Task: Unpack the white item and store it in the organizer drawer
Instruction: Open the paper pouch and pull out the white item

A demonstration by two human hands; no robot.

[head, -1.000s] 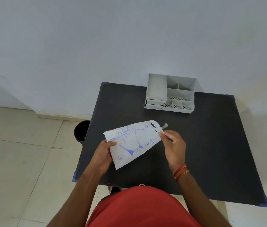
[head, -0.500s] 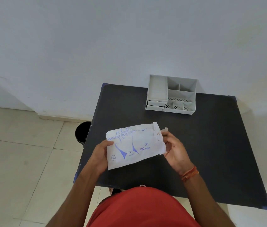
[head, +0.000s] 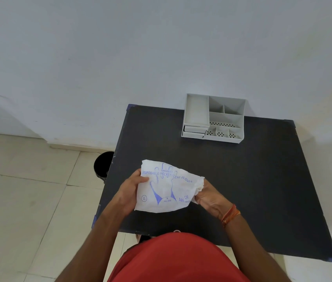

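Observation:
A white plastic packet (head: 167, 190) with blue print reading "disposable polyethylene gloves" is held in the air above the near left part of the black table (head: 262, 180). My left hand (head: 131, 190) grips its left edge. My right hand (head: 207, 197) pinches its crumpled right end. The grey organizer (head: 214, 119) stands at the table's far edge against the wall, with two shut drawers (head: 194, 131) at its front left and open compartments on top. What the packet holds is hidden.
A black round bin (head: 103, 166) stands on the tiled floor just left of the table. A white wall rises right behind the table. My red shirt fills the bottom of the view.
The packet has turned from tilted to nearly level and come closer to me. My right hand has dropped from its top right corner to its right end, which is now crumpled.

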